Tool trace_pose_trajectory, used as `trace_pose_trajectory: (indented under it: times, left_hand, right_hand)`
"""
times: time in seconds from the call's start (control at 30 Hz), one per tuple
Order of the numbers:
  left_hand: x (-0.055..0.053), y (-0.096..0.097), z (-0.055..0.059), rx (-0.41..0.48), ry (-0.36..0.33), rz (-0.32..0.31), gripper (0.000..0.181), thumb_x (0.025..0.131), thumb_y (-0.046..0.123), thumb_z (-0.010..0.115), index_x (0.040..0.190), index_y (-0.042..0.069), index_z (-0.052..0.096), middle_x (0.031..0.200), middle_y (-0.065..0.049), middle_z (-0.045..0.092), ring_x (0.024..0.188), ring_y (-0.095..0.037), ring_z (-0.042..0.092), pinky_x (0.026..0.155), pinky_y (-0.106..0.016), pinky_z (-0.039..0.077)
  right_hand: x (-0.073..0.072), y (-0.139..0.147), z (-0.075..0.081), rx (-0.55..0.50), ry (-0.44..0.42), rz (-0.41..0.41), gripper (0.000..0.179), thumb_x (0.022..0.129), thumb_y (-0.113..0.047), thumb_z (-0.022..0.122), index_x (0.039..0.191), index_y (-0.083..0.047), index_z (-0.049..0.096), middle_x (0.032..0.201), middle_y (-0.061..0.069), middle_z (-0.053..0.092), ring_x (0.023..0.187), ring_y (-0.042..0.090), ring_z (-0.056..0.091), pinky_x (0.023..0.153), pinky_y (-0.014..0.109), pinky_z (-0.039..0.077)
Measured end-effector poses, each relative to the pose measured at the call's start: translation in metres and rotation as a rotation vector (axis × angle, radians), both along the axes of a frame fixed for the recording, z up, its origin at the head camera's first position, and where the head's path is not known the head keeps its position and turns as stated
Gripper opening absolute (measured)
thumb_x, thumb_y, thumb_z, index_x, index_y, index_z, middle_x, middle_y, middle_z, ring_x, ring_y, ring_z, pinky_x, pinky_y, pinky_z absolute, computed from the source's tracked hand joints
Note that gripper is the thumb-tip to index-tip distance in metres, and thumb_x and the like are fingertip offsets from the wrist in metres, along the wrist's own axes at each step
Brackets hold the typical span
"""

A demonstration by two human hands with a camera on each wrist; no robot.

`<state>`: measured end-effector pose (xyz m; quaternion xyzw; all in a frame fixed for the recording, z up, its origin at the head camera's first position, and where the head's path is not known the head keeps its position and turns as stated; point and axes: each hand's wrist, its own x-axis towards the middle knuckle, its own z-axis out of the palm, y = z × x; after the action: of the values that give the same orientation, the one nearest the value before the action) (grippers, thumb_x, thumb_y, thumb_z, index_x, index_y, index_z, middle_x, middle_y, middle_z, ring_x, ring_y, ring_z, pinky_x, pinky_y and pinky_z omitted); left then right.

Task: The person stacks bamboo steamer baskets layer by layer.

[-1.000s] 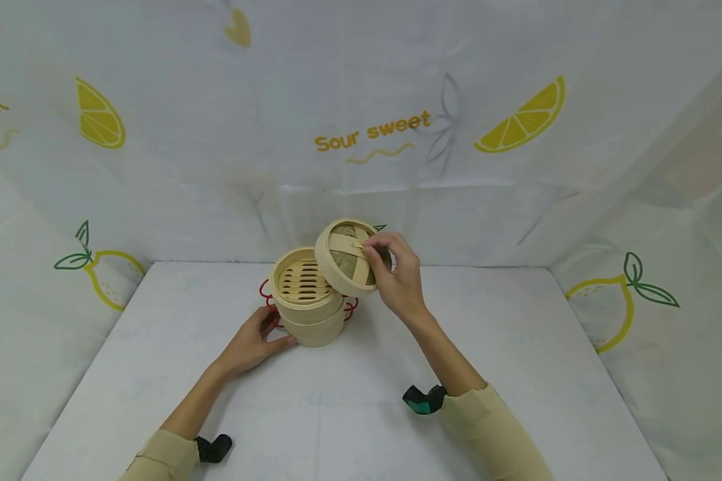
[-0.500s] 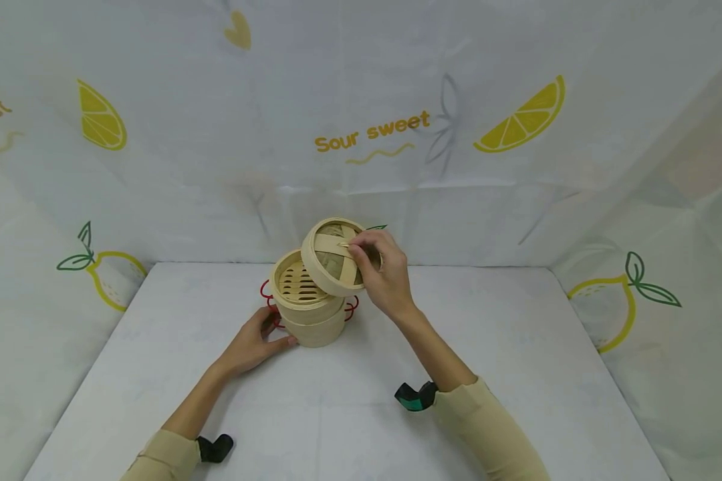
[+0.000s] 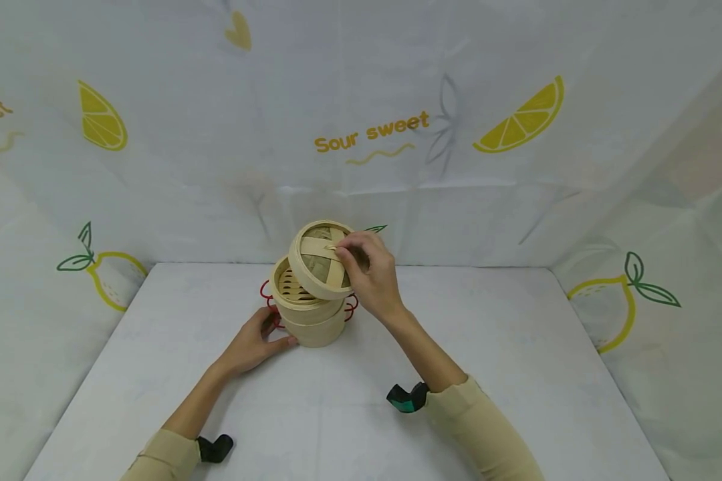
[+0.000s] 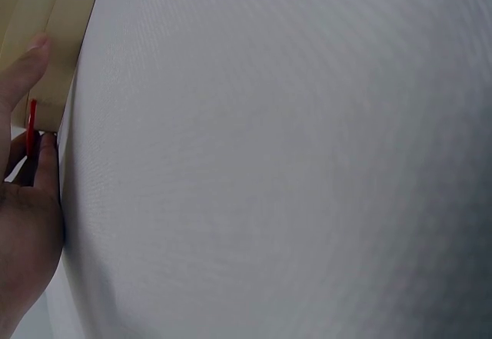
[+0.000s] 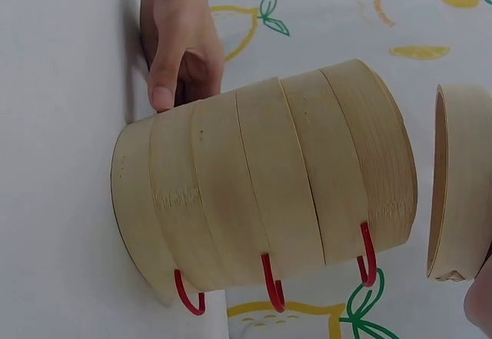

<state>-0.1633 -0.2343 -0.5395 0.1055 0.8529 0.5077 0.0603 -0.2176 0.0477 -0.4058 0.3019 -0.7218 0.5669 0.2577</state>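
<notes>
A bamboo steamer (image 3: 314, 331) of stacked tiers stands upright on the white table, with red loop handles (image 5: 273, 284) on its sides. Its top tier shows a slatted floor, partly covered from view by the lid. Low on the steamer's left side, my left hand (image 3: 249, 346) holds the bottom tier, thumb on the front wall and fingers near a red loop. My right hand (image 3: 370, 275) pinches the small loop on top of the round bamboo lid (image 3: 316, 267). The lid is tilted above the top tier; a gap separates them in the right wrist view.
The white tabletop (image 3: 313, 427) spreads around the steamer. Close behind rises a white sheet (image 3: 216, 220) printed with lemons and words. Black wrist mounts (image 3: 215, 448) sit at both sleeves.
The right hand has carried the lid leftward, so it now covers more of the top tier. The left hand and the steamer have stayed in place.
</notes>
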Motion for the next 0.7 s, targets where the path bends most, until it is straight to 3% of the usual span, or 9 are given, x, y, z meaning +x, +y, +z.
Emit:
trace_pose_trajectory:
  times: [0.37, 0.7]
  left_hand:
    - [-0.001, -0.001, -0.001, -0.014, 0.014, -0.002, 0.081, 0.093, 0.025, 0.089, 0.156, -0.003, 0.045, 0.159, -0.023, 0.053, 0.152, -0.042, 0.053, 0.13, -0.048, 0.043]
    - [-0.001, -0.001, -0.001, -0.005, 0.016, -0.007, 0.082, 0.093, 0.022, 0.088, 0.156, -0.005, 0.044, 0.159, -0.025, 0.052, 0.152, -0.044, 0.052, 0.13, -0.048, 0.043]
  right_hand:
    - [0.002, -0.014, 0.0, 0.006, -0.003, -0.006, 0.01, 0.102, -0.006, 0.075, 0.105, 0.003, 0.075, 0.112, 0.019, 0.072, 0.111, 0.032, 0.068, 0.1, 0.028, 0.064]
    - [0.007, -0.028, 0.001, 0.06, 0.019, -0.026, 0.009, 0.103, -0.007, 0.074, 0.104, 0.003, 0.074, 0.112, 0.018, 0.072, 0.109, 0.032, 0.067, 0.093, 0.028, 0.061]
